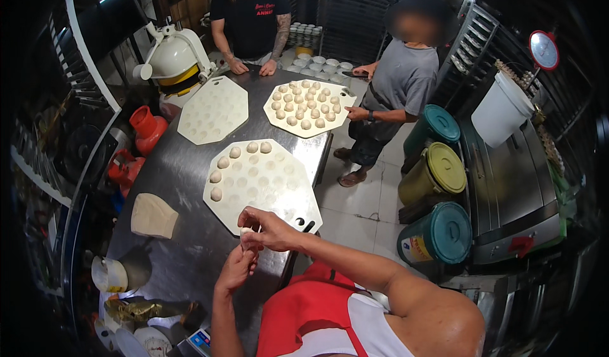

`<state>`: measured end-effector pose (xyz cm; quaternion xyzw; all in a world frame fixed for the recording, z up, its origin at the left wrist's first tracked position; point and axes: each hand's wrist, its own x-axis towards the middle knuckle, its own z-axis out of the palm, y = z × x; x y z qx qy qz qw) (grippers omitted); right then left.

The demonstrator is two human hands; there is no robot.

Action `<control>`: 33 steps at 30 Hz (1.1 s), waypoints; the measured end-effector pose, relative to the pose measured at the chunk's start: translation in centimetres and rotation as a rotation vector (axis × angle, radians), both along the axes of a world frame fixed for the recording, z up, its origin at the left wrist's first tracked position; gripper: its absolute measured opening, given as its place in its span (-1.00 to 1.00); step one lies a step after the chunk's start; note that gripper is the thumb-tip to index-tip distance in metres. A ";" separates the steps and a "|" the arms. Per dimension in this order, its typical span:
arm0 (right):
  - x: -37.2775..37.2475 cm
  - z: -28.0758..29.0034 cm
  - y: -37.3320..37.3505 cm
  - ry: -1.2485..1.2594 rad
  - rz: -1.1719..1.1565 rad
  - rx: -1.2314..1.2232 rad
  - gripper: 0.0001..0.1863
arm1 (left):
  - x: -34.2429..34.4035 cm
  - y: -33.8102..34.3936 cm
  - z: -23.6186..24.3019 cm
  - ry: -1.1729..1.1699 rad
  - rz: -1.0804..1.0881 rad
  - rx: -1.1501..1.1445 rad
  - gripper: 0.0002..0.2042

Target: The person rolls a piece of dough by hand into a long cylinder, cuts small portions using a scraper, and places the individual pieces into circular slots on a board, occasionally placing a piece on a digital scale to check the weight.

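Note:
Over the near edge of the octagonal cream board (279,195), my two hands meet around a small pale piece of dough (246,231). My right hand (274,230) curls its fingers over the piece from above. Just below, my left hand (236,269) is closed, its fingertips pressed up against the dough, which is mostly covered. Several dough balls (223,162) sit in the round hollows along the board's far and left sides; other hollows show no ball. A large slab of dough (154,216) lies on the steel table to the left.
A second board (295,127) carries many dough balls; a person in grey (409,71) grips its edge. A third board (212,112) lies far left, near a dough-dividing machine (172,59). Someone in black (250,14) stands behind the table (184,166). Lidded bins (438,233) line the right.

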<state>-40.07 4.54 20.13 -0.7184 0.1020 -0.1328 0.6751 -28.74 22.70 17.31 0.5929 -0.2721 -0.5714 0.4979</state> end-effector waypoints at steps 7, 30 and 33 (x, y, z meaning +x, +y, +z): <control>-0.5 1.1 -0.6 0.213 0.040 -0.410 -0.65 | -0.8 -1.6 -2.6 -1.195 0.026 -0.076 -0.75; 3.1 1.2 -7.5 0.201 -0.204 -0.342 -0.70 | -1.9 -11.2 0.9 -1.122 0.169 -0.008 -0.78; 4.8 0.5 -4.7 -0.087 0.017 -0.535 -0.77 | 2.0 -11.3 -5.9 -1.226 0.185 -0.160 -0.83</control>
